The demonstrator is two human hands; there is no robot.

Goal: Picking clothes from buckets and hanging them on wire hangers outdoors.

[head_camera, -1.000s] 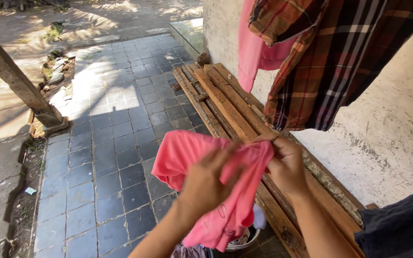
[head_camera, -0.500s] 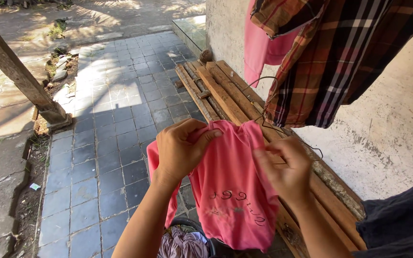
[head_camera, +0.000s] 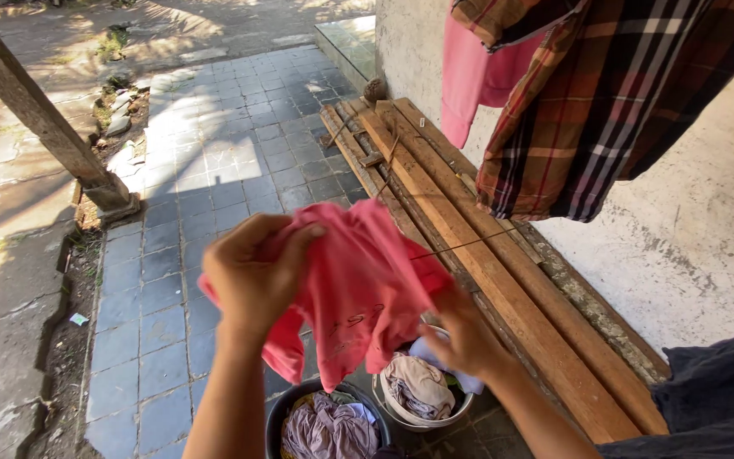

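Observation:
A pink shirt (head_camera: 358,289) hangs in front of me in the head view. My left hand (head_camera: 252,276) grips its upper edge, fingers curled over the cloth. My right hand (head_camera: 465,336) is lower, at the shirt's right side; whether it grips the cloth cannot be told. Below the shirt stand a black tub (head_camera: 286,408) of lilac laundry and a small pale bucket (head_camera: 456,416) with beige cloth inside.
A plaid shirt (head_camera: 605,102) and a pink garment (head_camera: 473,76) hang above right by the rough white wall (head_camera: 690,246). Long wooden planks (head_camera: 469,246) lie along the wall. Grey paving tiles (head_camera: 180,195) cover the ground; a slanted wooden post (head_camera: 40,115) stands left.
The pink shirt, held spread by both hands, now hangs bunched from my left hand. My right hand has dropped to the shirt's lower right. The view tilted down, showing the tub and bucket.

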